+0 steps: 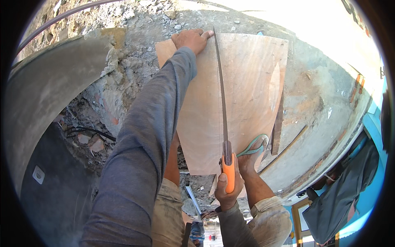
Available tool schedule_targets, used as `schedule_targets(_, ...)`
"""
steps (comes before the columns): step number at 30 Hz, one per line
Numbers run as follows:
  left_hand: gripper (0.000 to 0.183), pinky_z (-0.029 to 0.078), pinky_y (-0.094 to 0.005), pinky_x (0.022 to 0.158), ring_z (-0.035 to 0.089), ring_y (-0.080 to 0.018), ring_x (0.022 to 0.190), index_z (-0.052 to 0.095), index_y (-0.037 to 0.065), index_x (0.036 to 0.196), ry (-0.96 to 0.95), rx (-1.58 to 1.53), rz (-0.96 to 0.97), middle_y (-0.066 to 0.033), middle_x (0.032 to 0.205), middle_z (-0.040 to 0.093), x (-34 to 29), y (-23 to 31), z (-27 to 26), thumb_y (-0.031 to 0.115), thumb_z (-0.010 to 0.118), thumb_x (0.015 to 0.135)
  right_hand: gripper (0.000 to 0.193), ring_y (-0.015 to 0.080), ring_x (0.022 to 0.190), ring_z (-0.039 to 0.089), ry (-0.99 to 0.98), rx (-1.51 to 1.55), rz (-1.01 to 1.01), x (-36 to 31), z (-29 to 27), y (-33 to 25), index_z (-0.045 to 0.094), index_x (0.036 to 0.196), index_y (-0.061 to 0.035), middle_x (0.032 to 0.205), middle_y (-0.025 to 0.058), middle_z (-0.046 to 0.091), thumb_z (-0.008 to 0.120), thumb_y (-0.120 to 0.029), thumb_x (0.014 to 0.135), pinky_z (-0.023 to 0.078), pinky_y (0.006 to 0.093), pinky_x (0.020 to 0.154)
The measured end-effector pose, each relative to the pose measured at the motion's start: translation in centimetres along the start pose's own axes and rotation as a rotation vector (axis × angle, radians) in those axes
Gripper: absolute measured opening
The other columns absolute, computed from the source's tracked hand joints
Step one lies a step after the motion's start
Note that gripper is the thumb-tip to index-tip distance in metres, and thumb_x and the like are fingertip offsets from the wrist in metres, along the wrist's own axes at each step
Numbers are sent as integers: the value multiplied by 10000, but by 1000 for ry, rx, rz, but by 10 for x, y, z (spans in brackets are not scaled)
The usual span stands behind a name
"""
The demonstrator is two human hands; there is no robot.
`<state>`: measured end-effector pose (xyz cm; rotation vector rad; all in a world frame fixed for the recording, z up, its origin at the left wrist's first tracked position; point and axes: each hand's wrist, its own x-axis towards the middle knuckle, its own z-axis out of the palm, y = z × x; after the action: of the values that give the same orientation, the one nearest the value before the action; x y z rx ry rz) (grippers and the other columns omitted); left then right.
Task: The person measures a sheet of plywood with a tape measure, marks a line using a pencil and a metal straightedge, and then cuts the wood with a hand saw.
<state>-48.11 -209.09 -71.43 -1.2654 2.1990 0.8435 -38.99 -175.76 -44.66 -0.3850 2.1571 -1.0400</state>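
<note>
A pale plywood sheet (247, 82) lies in front of me, with a thin straight line running along it. My right hand (230, 193) is closed round the orange handle of a hand saw (223, 103). The long dark blade stretches away from me along the marked line, its tip at the sheet's far edge. Up there my left hand (190, 41) grips that edge, fingers curled and partly hidden, thumb out against the blade near its tip. My foot in a green-strapped sandal (257, 146) rests on the sheet's right side.
Under the sheet's right side a dark wooden strip (278, 127) sticks out, and a thin stick (284, 150) lies beyond it. Broken masonry (119, 86) and a curved concrete edge (57, 66) are at the left. A dark cloth (341, 193) hangs at the lower right.
</note>
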Motion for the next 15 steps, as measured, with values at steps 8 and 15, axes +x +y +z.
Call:
schedule_targets(8,676,286,-513,1068,638,-262,1210,741,231,1278,-31,-1,-30,-91,1186,751,1,2,9,748,438,964,541,334,1106,729,-16,104,213,92,15,2,505,1444,98,1252,279,694,610,-141,971,566,369,884)
schedule_targets(15,599,286,-487,1030,631,-253,1179,758,228,1250,51,12,5,-88,1126,763,-6,2,13,677,444,1008,488,281,975,750,-27,76,123,79,0,-4,528,1410,118,1142,266,726,573,-139,998,564,354,847)
